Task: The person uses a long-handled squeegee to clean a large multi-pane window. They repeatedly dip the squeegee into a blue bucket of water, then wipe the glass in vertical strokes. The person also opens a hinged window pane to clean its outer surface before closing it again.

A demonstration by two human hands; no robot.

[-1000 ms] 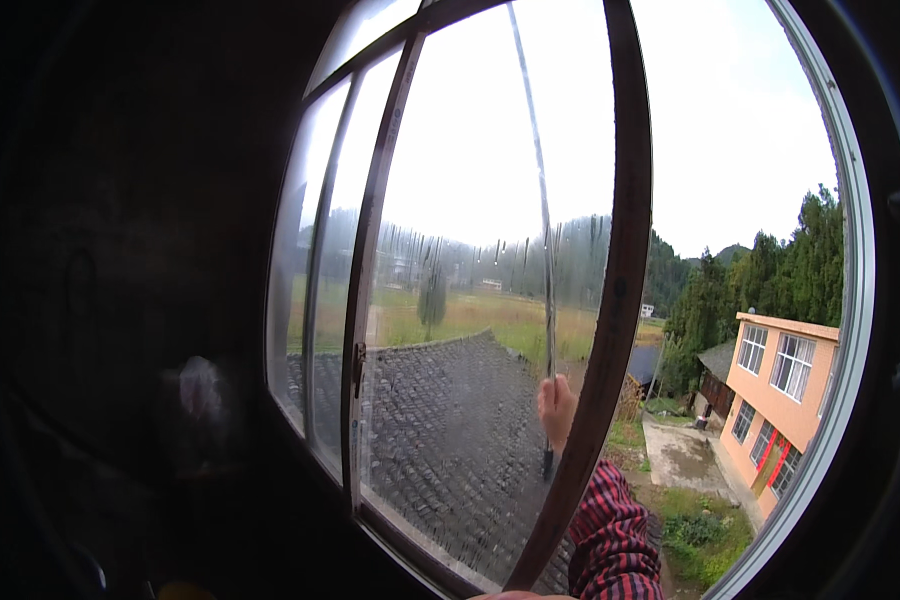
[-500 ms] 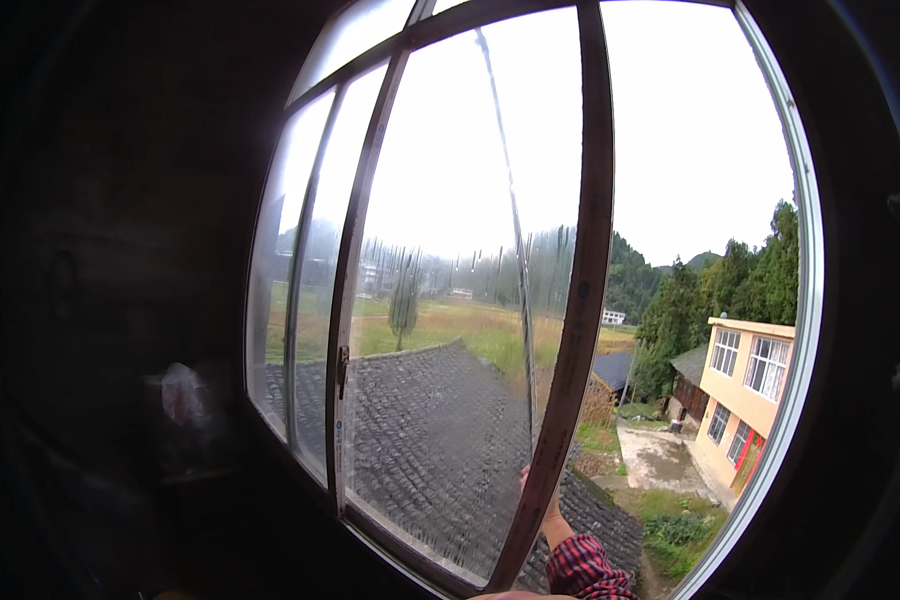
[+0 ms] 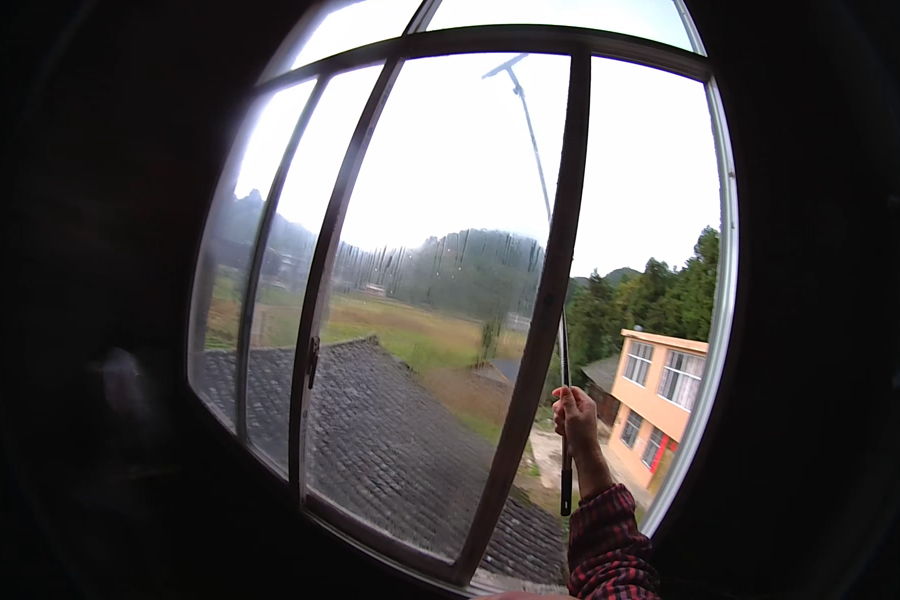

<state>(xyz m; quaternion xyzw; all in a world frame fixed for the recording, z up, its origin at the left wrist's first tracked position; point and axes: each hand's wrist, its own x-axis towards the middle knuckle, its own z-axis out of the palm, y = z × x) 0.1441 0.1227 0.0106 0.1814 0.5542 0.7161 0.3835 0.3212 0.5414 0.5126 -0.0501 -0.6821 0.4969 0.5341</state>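
Your right hand is closed around a long, thin, straight pole with a black lower end, fingers curled about the shaft just above that end. Your forearm, in a red-and-black checked sleeve, reaches up from the lower edge. Your left hand cannot be made out, so you cannot tell from this view whether it is wide, narrow or holding anything.

The pole leans to the left as it rises. Its lower part stands in the open gap of the window; higher up it passes beyond the dark brown upright of the sliding sash and shows through the clear glass pane. There it ends in a thin grey crossbar head near the pane's upper edge; whether the head touches the glass, you cannot tell. Streaks and drops mark the middle of the pane.

Through the glass you see a dark grey tiled roof and a yellow-green grassy field. Right of your sash, a peach-walled two-storey building stands before dark green trees.
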